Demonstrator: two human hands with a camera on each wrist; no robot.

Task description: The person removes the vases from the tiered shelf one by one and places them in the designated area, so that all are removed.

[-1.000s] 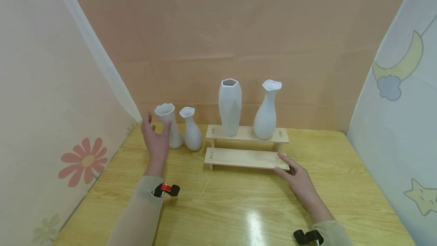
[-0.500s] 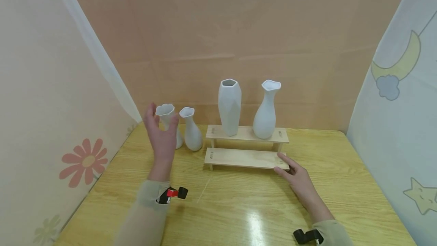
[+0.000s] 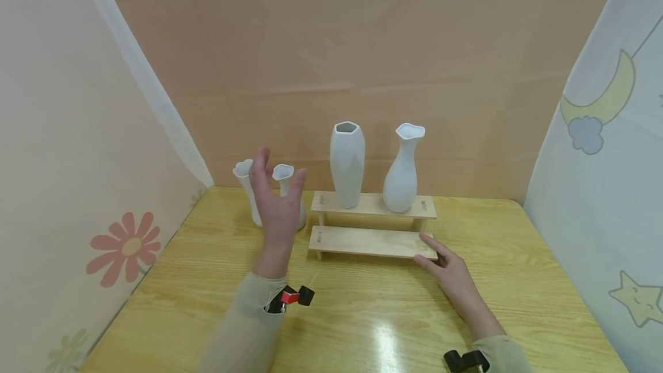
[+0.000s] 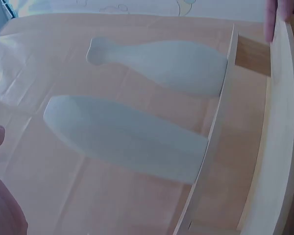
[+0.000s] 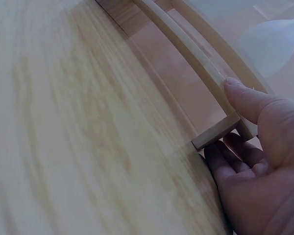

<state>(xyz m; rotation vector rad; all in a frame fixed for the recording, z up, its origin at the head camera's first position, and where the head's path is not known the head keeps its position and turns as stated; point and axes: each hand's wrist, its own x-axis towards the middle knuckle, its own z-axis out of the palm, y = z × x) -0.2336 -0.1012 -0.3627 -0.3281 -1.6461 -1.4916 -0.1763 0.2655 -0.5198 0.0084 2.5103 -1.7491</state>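
My left hand (image 3: 278, 206) is raised with thumb and fingers spread and nothing between them. Behind it, partly hidden, stand a white vase with a scalloped rim (image 3: 251, 197) and a small narrow-necked white vase (image 3: 283, 174). A two-tier wooden stand (image 3: 370, 242) sits to the right. My right hand (image 3: 456, 281) grips the right end of its lower shelf; in the right wrist view the thumb is on the shelf edge and the fingers curl by the stand's leg (image 5: 216, 131). On the upper shelf are a tall faceted white vase (image 3: 347, 167) and a round-bellied white vase (image 3: 401, 180).
The yellow wood-grain table (image 3: 357, 315) carries everything. A peach cloth backdrop (image 3: 393, 45) rises behind it. Printed cloth hangs on both sides, with flowers on the left curtain (image 3: 67, 148) and a moon and star on the right curtain (image 3: 601, 200).
My left hand has moved right, from beside the scalloped vase to in front of the small narrow-necked vase. The right hand keeps its hold on the stand; the vases stay put.
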